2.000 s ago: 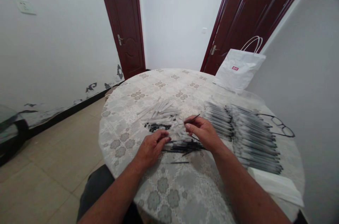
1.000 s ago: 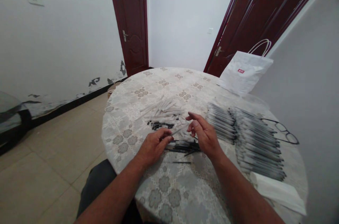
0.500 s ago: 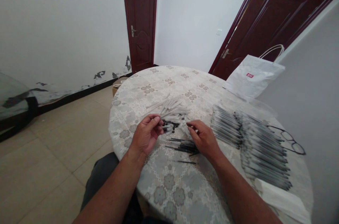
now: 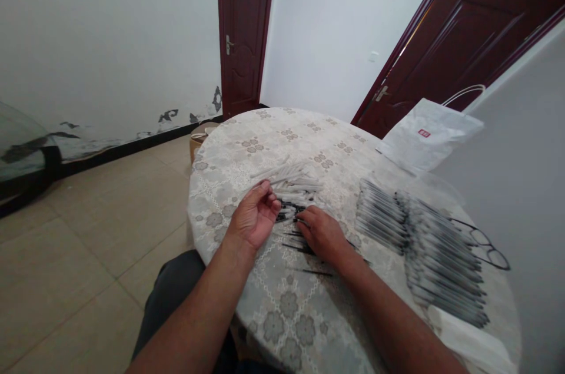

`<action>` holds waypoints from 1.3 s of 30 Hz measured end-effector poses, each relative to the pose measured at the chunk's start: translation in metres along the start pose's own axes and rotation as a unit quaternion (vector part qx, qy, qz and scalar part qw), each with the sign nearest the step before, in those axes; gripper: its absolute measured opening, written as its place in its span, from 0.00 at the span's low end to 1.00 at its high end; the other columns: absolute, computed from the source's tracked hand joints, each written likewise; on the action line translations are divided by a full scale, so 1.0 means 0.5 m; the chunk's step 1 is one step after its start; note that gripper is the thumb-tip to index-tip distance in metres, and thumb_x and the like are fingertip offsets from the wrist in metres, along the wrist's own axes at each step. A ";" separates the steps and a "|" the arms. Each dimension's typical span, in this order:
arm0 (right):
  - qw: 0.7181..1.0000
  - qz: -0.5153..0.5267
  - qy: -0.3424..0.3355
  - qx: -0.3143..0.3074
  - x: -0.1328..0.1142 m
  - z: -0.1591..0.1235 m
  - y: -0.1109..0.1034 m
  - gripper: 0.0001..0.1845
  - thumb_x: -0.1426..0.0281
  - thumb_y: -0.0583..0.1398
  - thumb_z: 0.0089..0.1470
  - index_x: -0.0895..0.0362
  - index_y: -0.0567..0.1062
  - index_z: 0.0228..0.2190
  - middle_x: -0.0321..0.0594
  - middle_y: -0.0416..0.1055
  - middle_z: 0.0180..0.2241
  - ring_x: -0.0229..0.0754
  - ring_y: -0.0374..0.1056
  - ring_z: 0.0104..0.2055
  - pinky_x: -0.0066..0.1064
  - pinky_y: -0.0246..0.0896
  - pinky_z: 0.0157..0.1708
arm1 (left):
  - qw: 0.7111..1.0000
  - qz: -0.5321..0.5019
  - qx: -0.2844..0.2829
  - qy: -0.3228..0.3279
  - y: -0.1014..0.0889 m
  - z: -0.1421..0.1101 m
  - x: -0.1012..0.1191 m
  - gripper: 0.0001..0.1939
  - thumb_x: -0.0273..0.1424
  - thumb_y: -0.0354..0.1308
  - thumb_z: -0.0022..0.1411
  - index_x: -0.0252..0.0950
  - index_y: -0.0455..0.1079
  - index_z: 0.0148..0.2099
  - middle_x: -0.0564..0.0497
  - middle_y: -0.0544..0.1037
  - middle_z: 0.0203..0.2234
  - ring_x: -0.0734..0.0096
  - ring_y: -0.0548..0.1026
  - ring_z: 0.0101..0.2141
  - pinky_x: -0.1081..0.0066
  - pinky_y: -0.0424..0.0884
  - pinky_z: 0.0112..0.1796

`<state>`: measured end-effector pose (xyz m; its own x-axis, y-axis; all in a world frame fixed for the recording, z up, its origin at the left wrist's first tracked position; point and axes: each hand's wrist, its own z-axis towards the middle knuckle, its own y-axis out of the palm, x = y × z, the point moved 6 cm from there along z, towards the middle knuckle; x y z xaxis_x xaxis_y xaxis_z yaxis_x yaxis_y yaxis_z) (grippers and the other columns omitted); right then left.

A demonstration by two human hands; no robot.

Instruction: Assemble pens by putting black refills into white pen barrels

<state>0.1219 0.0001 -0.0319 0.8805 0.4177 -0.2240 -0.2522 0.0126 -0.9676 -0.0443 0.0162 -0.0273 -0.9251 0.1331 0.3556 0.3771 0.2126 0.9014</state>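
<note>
My left hand (image 4: 255,218) is palm up beside a heap of white pen barrels (image 4: 293,176), with its thumb and fingers curled together; whatever is between them I cannot make out. To the right, my right hand (image 4: 324,234) reaches down with pinched fingertips into a small pile of short black pen parts (image 4: 288,207). Whether a part is between those fingertips is hidden. Thin black refills (image 4: 296,244) lie under and beside my right hand, and a single refill (image 4: 316,272) lies apart, nearer to me.
Two rows of assembled pens (image 4: 445,262) lie on the right of the round table with a patterned cloth (image 4: 289,327). Eyeglasses (image 4: 492,253) rest beyond them, a white paper bag (image 4: 430,135) stands at the back right, and a white packet (image 4: 472,338) lies at the near right.
My right hand has moved left and down from the white barrels to the black parts. My left hand has turned slightly, palm more upward. The view has shifted a little.
</note>
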 end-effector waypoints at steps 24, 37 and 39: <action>0.733 0.641 0.128 0.190 0.077 -0.023 0.006 0.13 0.64 0.67 0.53 0.54 0.76 0.39 0.37 0.76 0.35 0.34 0.65 0.26 0.25 0.59 0.22 | 0.995 0.086 0.041 0.035 -0.026 0.012 -0.007 0.05 0.26 0.63 0.63 0.32 0.75 0.42 0.50 0.79 0.28 0.73 0.79 0.29 0.73 0.77 0.29; 0.771 0.587 0.143 0.199 0.081 -0.022 0.003 0.14 0.60 0.67 0.52 0.55 0.78 0.38 0.32 0.71 0.23 0.35 0.64 0.23 0.27 0.61 0.24 | 0.990 0.139 0.006 0.021 -0.023 0.008 -0.020 0.05 0.27 0.62 0.63 0.35 0.70 0.41 0.49 0.79 0.33 0.66 0.81 0.34 0.66 0.80 0.33; 0.778 0.577 0.143 0.205 0.076 -0.022 -0.002 0.14 0.60 0.67 0.52 0.55 0.78 0.38 0.32 0.71 0.23 0.35 0.63 0.23 0.27 0.61 0.24 | 0.989 0.150 0.003 0.017 -0.023 0.006 -0.022 0.05 0.27 0.62 0.64 0.35 0.70 0.41 0.48 0.80 0.34 0.65 0.81 0.35 0.67 0.80 0.32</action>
<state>0.1600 0.0061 -0.0405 0.0126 0.1467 -0.9891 -0.9957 0.0927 0.0011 -0.0386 0.0153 -0.0423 -0.7728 0.1580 0.6147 0.6346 0.1747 0.7529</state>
